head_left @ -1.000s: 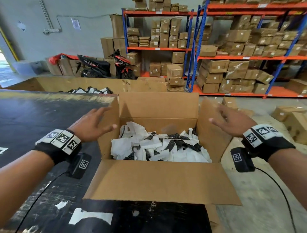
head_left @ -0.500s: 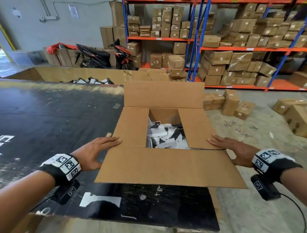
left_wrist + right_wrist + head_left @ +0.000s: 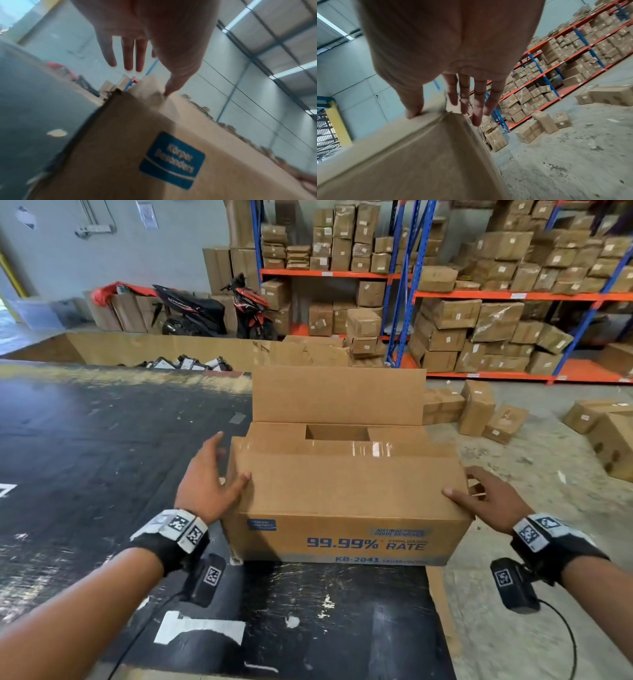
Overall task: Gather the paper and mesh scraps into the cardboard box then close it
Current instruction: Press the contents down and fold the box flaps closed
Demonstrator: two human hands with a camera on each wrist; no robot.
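Cardboard box [image 3: 346, 491], near flap folded down, at the black counter's [image 3: 102, 446] right edge.
My left hand [image 3: 209, 484] and right hand [image 3: 486, 501], fingers spread straight, press its top corners; far flap upright.

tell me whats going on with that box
A person is closing a cardboard box on a black table. The near flap is folded down, with the left hand and right hand at its two corners, thumbs on top. The far flap stands upright, leaving a gap.
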